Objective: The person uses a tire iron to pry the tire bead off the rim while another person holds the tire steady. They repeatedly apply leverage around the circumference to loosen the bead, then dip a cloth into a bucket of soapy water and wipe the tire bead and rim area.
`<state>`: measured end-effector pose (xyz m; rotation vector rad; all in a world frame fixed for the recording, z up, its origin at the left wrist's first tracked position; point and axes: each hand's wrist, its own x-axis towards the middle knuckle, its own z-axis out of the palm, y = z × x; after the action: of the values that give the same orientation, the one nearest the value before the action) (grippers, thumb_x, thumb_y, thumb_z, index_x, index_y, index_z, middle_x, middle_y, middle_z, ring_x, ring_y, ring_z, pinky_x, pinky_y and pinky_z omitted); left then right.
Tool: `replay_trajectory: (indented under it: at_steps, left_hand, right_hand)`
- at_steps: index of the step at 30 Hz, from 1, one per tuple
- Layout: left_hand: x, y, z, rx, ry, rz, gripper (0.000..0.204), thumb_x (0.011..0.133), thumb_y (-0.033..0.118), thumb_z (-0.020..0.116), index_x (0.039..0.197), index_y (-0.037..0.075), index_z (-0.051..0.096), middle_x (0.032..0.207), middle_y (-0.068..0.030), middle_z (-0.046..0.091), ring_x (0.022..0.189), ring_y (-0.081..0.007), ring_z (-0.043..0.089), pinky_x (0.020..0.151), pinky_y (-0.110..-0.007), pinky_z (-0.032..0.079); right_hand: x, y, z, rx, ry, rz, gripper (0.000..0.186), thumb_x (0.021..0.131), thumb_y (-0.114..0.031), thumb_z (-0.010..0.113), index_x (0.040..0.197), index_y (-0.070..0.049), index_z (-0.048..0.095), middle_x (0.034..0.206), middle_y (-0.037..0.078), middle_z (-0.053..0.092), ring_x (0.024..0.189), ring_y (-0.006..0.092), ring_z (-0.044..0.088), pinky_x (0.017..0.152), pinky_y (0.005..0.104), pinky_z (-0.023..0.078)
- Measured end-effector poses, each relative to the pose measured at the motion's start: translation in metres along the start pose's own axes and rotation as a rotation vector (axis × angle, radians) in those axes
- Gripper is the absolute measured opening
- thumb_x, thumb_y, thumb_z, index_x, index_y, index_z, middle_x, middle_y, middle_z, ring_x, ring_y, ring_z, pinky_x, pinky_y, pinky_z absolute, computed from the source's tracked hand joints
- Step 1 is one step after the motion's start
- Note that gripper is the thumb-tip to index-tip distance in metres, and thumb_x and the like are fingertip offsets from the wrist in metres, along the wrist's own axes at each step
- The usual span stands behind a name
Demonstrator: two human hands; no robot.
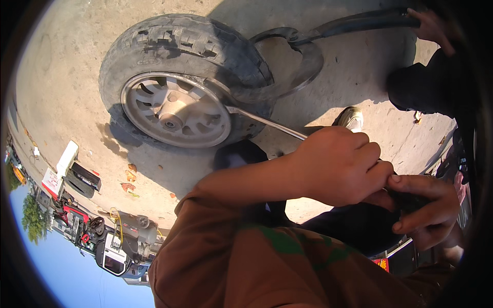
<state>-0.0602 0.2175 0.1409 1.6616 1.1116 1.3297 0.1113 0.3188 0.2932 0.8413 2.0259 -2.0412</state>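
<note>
A wheel with a worn black tyre [123, 56] and a dusty grey spoked rim [172, 105] lies tilted on the ground at upper left. My left hand [344, 167] is closed around a metal tyre lever [272, 123], whose far tip sits between the rim and the tyre's edge. Beside it, my right hand [431, 208] has its fingers curled about something dark, mostly hidden. A black inner tube [354, 24] runs from the tyre in a loop to the upper right. There, another person's hand [431, 26] holds its end.
A light shoe [351, 118] stands on the concrete right of the wheel. The other person's dark-clothed leg [421, 84] is at the right. Dry leaves [129, 177] lie left of my arm. A parked vehicle [113, 251] and a white-and-red box [54, 179] show at lower left.
</note>
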Motion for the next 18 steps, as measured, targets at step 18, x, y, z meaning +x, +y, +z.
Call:
replay_trajectory:
  at_steps: [18]
  left_hand:
    - [-0.046,-0.026,0.066,0.227,-0.399,-0.037,0.043,0.086,0.045,0.071,0.068,0.011,0.052,0.06,-0.0013,0.051,0.056,-0.0164,0.058,0.047,-0.031,0.046]
  right_hand:
    - [-0.05,0.136,0.038,0.244,0.318,0.436,0.022,0.074,0.014,0.077,0.083,-0.005,0.078,0.118,0.02,0.069,0.094,0.0215,0.074,0.083,0.0315,0.058]
